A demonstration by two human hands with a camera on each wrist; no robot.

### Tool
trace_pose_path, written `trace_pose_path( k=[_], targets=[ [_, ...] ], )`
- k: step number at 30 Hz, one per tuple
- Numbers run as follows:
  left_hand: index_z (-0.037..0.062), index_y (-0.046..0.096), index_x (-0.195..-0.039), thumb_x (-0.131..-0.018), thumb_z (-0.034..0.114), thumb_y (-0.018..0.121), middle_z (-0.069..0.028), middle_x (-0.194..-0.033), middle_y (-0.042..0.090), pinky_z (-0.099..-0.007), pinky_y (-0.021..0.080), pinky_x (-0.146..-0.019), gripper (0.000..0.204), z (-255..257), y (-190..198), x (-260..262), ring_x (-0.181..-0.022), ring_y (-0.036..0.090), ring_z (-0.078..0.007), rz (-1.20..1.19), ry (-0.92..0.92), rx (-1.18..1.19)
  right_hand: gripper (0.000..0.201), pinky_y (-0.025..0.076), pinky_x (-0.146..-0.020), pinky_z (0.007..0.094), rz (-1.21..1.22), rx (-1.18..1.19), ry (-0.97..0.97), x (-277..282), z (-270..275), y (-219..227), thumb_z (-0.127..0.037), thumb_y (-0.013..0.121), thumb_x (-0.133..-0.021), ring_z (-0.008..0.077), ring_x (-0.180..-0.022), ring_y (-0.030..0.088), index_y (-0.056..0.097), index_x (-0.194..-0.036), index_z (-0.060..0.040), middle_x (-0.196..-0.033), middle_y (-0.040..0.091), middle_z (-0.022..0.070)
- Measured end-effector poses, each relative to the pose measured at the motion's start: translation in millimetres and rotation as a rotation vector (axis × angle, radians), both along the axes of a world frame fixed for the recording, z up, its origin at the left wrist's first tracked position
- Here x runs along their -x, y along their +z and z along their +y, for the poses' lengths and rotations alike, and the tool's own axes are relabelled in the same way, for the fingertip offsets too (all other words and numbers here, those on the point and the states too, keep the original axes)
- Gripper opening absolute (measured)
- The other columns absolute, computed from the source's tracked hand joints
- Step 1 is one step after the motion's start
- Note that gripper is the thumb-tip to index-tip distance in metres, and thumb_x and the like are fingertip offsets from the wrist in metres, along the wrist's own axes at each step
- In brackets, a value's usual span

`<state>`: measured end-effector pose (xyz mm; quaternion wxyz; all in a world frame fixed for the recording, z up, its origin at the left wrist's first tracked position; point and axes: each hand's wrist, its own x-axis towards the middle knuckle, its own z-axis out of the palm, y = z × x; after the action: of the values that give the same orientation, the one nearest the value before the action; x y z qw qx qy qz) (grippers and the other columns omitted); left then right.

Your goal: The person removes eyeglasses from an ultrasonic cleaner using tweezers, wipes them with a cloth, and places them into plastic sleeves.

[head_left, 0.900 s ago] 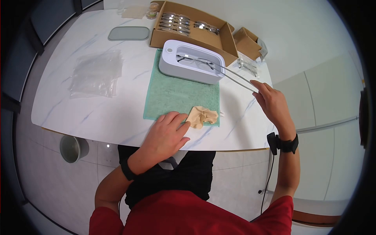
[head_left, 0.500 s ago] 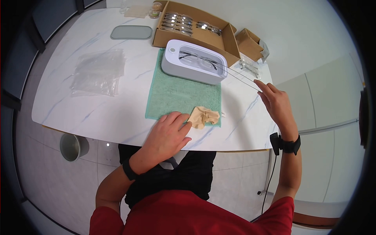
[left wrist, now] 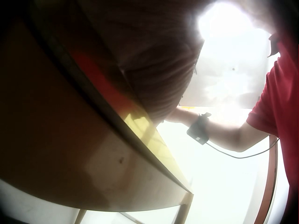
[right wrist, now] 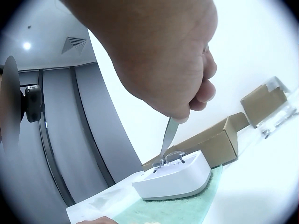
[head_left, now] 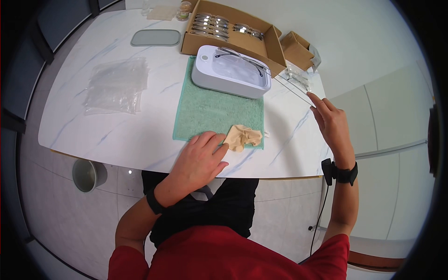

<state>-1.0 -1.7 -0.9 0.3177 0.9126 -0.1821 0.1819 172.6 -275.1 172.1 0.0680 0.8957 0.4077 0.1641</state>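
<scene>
My right hand (head_left: 332, 123) pinches long metal tweezers (right wrist: 170, 135) that reach left toward the cleaner. Their tips hold a pair of glasses (head_left: 245, 59) by one side, tilted over the basin of a white ultrasonic cleaner (head_left: 224, 86). In the right wrist view the glasses (right wrist: 174, 157) show at the cleaner's top rim. My left hand (head_left: 198, 156) lies palm down at the near edge of a green towel (head_left: 205, 116), fingers relaxed. Its fingertips are right at a crumpled beige cloth (head_left: 243, 137).
Behind the cleaner stands a cardboard box (head_left: 254, 45) with several glasses in rows. A small carton (head_left: 297, 50) and bagged glasses (head_left: 298, 78) sit at the right. Clear plastic bags (head_left: 116, 86) and a grey lid (head_left: 155, 38) lie left. A bin (head_left: 85, 176) stands on the floor.
The glasses have risen from inside the basin to above it, carried by the tweezers. My right hand has shifted slightly right. My left hand stays by the cloth.
</scene>
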Motion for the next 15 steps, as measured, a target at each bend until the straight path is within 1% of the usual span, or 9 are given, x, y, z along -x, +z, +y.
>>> trace_pose_path(
  k=[5,8,10,11,13,15],
  targets=[
    [0.0008,0.066,-0.118,-0.080,0.021,0.079,-0.0109,-0.129,0.058,-0.0420,0.046,-0.094,0.045,-0.7,0.3,0.0,-0.119,0.054,-0.0292,0.003,0.003,0.002,0.038,0.050,-0.059,0.0406,0.023,-0.023,-0.016,1.2,-2.1,-1.0,-0.009,0.069,-0.093,0.0314,-0.062,0.059,0.065,-0.130,-0.0141,-0.084,0.064,0.0095],
    [0.0006,0.066,-0.118,-0.080,0.022,0.079,-0.0108,-0.129,0.058,-0.0419,0.047,-0.093,0.045,-0.3,0.2,-0.7,-0.118,0.054,-0.0291,-0.002,0.004,-0.001,0.039,0.048,-0.058,0.0398,0.030,-0.045,0.006,2.9,-6.1,0.0,-0.005,0.069,-0.092,0.0307,-0.062,0.057,0.065,-0.129,-0.0131,-0.083,0.062,0.0103],
    [0.0007,0.066,-0.118,-0.080,0.022,0.079,-0.0107,-0.129,0.058,-0.0418,0.048,-0.092,0.045,-0.6,-0.5,0.6,-0.118,0.055,-0.0290,-0.012,0.010,-0.002,0.040,0.046,-0.057,0.0370,0.029,-0.172,0.011,11.1,-9.3,6.7,-0.001,0.069,-0.091,0.0281,-0.059,0.054,0.065,-0.129,-0.0113,-0.078,0.057,0.0106],
    [0.0007,0.066,-0.118,-0.080,0.022,0.079,-0.0107,-0.129,0.058,-0.0418,0.048,-0.092,0.045,-0.3,-0.5,0.3,-0.118,0.055,-0.0290,-0.005,0.014,0.002,0.040,0.046,-0.057,0.0370,0.036,-0.167,0.015,15.9,-11.6,10.0,-0.001,0.069,-0.091,0.0281,-0.059,0.054,0.065,-0.129,-0.0113,-0.078,0.057,0.0106],
    [0.0007,0.066,-0.117,-0.080,0.022,0.079,-0.0108,-0.128,0.058,-0.0416,0.048,-0.091,0.045,-0.5,-1.2,0.8,-0.117,0.055,-0.0289,-0.025,0.016,0.001,0.041,0.044,-0.056,0.0345,0.023,-0.175,0.014,30.9,-18.2,15.1,0.002,0.068,-0.090,0.0255,-0.059,0.050,0.066,-0.129,-0.0094,-0.074,0.052,0.0100],
    [0.0009,0.066,-0.117,-0.079,0.022,0.079,-0.0109,-0.129,0.058,-0.0415,0.048,-0.091,0.045,-0.5,-1.9,0.2,-0.117,0.055,-0.0289,-0.018,0.019,-0.001,0.043,0.044,-0.055,0.0333,0.035,-0.151,0.019,48.8,-23.5,15.5,0.003,0.070,-0.088,0.0245,-0.058,0.049,0.066,-0.130,-0.0091,-0.072,0.050,0.0095]
  ],
)
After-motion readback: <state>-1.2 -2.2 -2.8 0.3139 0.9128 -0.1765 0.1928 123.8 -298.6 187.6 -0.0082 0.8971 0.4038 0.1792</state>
